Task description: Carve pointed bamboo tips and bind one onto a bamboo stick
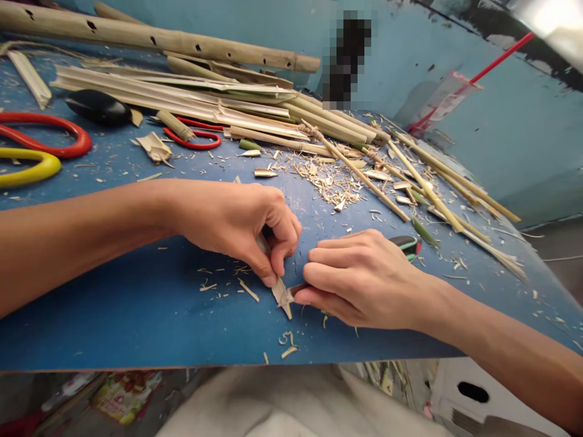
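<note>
My left hand [246,224] pinches a pale bamboo strip [279,291] against the blue tabletop; its pointed end sticks out below my fingertips. My right hand [364,279] is closed around a knife, whose black, teal and red handle end [407,246] shows behind the hand. The knife's short blade [298,289] touches the strip near its tip. My palm hides most of the knife, and my left fingers cover the strip's middle. Thin curled shavings [286,340] lie around the strip on the table.
Split bamboo pieces [182,97] and a long holed bamboo pole [136,37] lie along the back. Red-handled scissors [195,144], larger red [73,136] and yellow [40,167] loops and a black oval object [98,107] are at left. Thin sticks [428,188] lie right. The table's front edge [136,369] is near me.
</note>
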Motion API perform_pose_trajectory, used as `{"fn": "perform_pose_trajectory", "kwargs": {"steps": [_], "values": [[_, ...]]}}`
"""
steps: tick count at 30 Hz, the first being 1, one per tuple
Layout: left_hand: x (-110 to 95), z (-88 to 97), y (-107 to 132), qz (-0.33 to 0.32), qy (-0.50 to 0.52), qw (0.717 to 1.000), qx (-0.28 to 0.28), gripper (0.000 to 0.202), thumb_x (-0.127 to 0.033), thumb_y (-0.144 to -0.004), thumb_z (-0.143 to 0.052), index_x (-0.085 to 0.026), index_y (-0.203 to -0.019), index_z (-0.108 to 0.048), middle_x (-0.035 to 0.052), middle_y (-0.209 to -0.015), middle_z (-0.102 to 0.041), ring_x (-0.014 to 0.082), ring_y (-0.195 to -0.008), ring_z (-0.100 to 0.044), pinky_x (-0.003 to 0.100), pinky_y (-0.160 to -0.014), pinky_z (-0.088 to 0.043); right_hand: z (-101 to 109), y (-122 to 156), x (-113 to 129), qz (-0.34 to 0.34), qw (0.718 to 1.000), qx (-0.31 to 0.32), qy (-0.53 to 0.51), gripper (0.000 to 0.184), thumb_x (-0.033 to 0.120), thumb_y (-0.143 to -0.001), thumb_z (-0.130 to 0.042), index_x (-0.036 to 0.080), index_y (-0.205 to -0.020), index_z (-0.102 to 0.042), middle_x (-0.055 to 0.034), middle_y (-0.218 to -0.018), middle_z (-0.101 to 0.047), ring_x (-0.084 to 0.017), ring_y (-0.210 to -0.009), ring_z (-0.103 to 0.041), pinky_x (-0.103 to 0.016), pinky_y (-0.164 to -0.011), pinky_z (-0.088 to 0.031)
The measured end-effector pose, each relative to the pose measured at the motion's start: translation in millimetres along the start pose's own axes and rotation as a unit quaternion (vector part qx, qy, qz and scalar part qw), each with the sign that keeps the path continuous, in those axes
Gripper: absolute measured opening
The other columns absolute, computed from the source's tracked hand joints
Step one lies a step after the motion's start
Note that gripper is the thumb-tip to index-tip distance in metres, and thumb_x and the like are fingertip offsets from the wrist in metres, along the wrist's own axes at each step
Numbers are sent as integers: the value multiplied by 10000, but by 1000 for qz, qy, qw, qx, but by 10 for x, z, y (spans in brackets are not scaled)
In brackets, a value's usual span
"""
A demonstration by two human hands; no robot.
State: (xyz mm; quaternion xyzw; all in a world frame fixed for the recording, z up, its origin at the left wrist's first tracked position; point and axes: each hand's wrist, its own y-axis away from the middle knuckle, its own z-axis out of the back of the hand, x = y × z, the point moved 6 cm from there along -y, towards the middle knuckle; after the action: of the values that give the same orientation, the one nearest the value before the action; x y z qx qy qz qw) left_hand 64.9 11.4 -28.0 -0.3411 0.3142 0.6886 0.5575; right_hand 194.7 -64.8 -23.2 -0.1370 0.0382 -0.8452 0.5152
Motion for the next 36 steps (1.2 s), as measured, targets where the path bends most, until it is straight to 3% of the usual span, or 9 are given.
{"fn": "perform_pose_trajectory", "kwargs": {"steps": [12,15,22,27,32,36], "values": [[-57,-38,19,-26,-6,1000,8,203,-150,-900,-843,-197,-720,-762,21,-824,-774,145,-786,-709,241,-750,-514,-15,-30,3,8,998,58,-29,440,423,-1157,-510,209,-776,-563,25,-719,-622,-129,-658,-474,-357,-596,-193],[-89,-32,49,-33,-7,999,-1,251,-90,-883,-835,-202,-680,-738,4,-770,-742,127,-740,-688,219,-749,-512,-23,19,69,27,997,63,-24,452,418,-1164,-493,211,-767,-557,20,-722,-629,-134,-662,-479,-361,-607,-201],[-75,-25,125,-28,-25,999,-7,225,-84,-871,-854,-231,-714,-791,-14,-794,-757,110,-745,-703,188,-772,-508,60,63,116,36,998,-47,16,499,416,-1164,-489,211,-712,-538,34,-652,-535,-141,-616,-401,-334,-607,-257],[-50,-28,109,-26,-12,1000,0,198,-83,-860,-870,-232,-743,-812,-16,-813,-768,113,-775,-714,186,-789,-513,104,-30,115,40,991,-108,65,501,431,-1135,-574,206,-688,-545,43,-624,-475,-141,-613,-351,-329,-588,-223],[-50,-21,98,-18,-11,1000,-2,192,-91,-853,-871,-240,-745,-815,-19,-813,-784,125,-774,-726,190,-793,-513,92,-70,138,64,984,-130,104,455,434,-1106,-639,211,-716,-572,50,-618,-466,-148,-628,-329,-330,-575,-212],[-45,-21,96,-18,-11,1000,1,215,-87,-857,-855,-250,-725,-809,-22,-790,-782,139,-767,-713,221,-803,-512,65,-91,111,70,989,-107,74,445,405,-1132,-595,213,-732,-572,49,-638,-506,-144,-639,-372,-337,-579,-235]]}}
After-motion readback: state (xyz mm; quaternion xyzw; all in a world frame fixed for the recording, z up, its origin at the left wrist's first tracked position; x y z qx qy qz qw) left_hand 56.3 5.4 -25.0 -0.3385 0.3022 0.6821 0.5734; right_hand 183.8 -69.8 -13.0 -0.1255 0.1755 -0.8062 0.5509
